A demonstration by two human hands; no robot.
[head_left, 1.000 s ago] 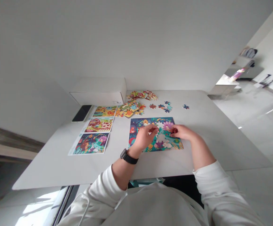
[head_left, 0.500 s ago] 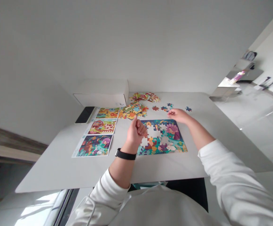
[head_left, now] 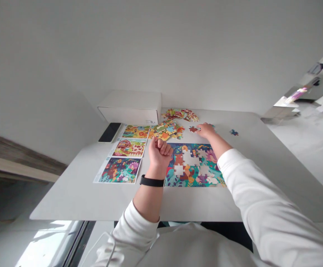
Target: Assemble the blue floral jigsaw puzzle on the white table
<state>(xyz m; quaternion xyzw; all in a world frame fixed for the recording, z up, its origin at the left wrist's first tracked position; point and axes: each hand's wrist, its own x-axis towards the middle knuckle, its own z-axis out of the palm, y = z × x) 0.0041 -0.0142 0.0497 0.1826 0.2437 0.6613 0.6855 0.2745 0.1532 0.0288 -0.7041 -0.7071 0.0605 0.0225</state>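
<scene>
My left hand (head_left: pixel 160 152) is curled into a fist, raised at the left edge of a partly filled jigsaw puzzle (head_left: pixel 191 181); nothing shows in it. Pale gaps show in the puzzle's middle, around an orange-brown animal. Beyond its far edge, my right hand (head_left: pixel 206 130) is down among loose puzzle pieces with its fingers drawn together. The hand covers most of these pieces, and what its fingertips grip, if anything, is hidden. Just left of the fingertips lies a red-brown puzzle piece (head_left: pixel 193 129). A dark blue puzzle piece (head_left: pixel 234 132) lies apart to the right.
Three picture sheets (head_left: pixel 121 170) lie in a column left of the puzzle. A black phone (head_left: pixel 110 132) rests beside the top one. Behind stands a white box (head_left: pixel 129 113). Yellow-orange pieces (head_left: pixel 167 129) and red-green pieces (head_left: pixel 180 114) are heaped near the wall.
My right hand has moved away from the puzzle's far edge and onto the loose blue pieces. My left hand stays a fist at nearly the same place. The view has shifted slightly.
</scene>
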